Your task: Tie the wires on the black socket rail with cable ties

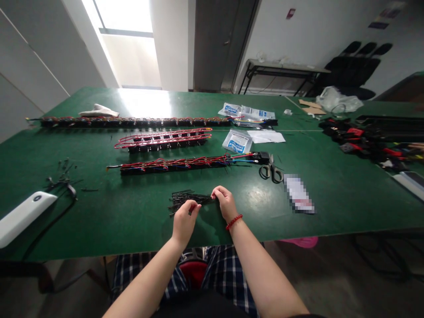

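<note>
A loose pile of thin black cable ties [180, 197] lies on the green table in front of me. My left hand [184, 221] is at the near side of the pile, thumb and fingertips pinched together; what they hold, if anything, is too small to make out. My right hand [225, 204], with a red bead bracelet [234, 221] at its wrist, is closed in a pinch at the right tips of the ties, where a thin black end meets the fingertips. Beyond the hands lies a black strip with red and blue wires [172, 164].
Black-handled scissors [271, 172] lie right of the wired strip. Behind are a red-wired block [165, 140], a longer strip [139, 122] and plastic packets [237, 141]. At left are a white device [28, 216] and black scraps [64, 181]; at right, a black-red heap [356, 137].
</note>
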`<control>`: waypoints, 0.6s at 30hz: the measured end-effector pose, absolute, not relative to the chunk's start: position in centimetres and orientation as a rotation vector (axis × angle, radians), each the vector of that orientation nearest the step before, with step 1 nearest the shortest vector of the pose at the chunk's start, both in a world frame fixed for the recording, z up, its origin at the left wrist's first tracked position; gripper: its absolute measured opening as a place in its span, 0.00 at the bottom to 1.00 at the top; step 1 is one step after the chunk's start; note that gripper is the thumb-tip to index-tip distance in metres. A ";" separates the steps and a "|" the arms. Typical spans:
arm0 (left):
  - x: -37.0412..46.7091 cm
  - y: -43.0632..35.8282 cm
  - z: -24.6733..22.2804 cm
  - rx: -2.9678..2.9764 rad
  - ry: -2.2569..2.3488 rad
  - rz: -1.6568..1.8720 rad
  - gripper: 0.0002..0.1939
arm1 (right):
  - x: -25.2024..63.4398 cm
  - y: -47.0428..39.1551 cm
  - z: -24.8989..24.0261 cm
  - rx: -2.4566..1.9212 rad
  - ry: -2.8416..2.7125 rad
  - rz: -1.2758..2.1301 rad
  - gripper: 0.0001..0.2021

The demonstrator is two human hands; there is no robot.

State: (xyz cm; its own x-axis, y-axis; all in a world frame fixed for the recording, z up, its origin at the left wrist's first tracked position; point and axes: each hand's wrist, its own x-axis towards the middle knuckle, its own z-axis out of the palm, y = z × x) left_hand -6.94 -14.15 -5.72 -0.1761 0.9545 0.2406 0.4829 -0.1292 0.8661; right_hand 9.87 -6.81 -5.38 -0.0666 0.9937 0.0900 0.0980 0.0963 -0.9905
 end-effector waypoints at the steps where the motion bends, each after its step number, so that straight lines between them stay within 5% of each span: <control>1: -6.9 -14.1 -5.6 1.612 1.654 1.248 0.08 | 9.9 -6.9 -5.3 -1.185 -1.394 1.148 0.13; 18: -6.4 -14.4 -5.9 1.833 1.615 1.313 0.08 | 9.1 -7.2 -4.7 -1.292 -1.660 1.074 0.18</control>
